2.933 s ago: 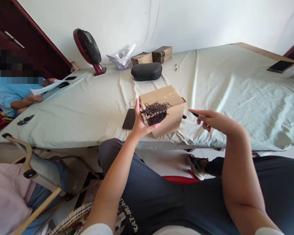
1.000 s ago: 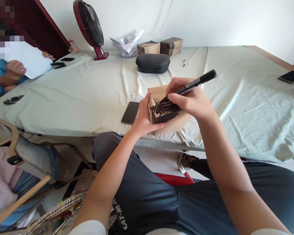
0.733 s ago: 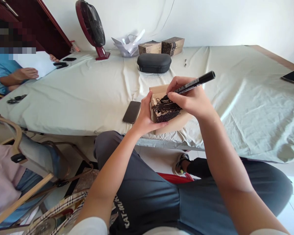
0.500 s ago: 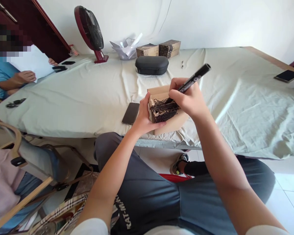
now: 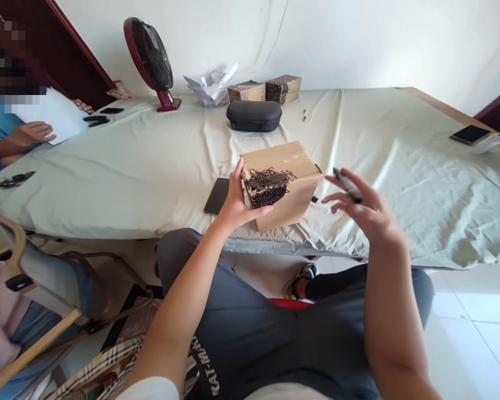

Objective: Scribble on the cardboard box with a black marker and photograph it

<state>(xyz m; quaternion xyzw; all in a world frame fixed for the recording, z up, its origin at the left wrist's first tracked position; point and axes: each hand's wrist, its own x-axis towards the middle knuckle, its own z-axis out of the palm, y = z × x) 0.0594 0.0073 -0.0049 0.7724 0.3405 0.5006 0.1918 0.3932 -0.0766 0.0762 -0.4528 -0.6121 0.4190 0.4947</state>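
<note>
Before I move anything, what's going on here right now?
The person's left hand grips a cardboard box at the end covered in black scribbles. The right hand, fingers spread, holds a black marker off to the right, clear of the box. A dark phone lies partly hidden behind the left hand, and a black case sits farther back. At far left, another person holds white paper.

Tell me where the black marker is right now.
In the head view, the black marker is in the right hand, to the right of the cardboard box and not touching it.
</note>
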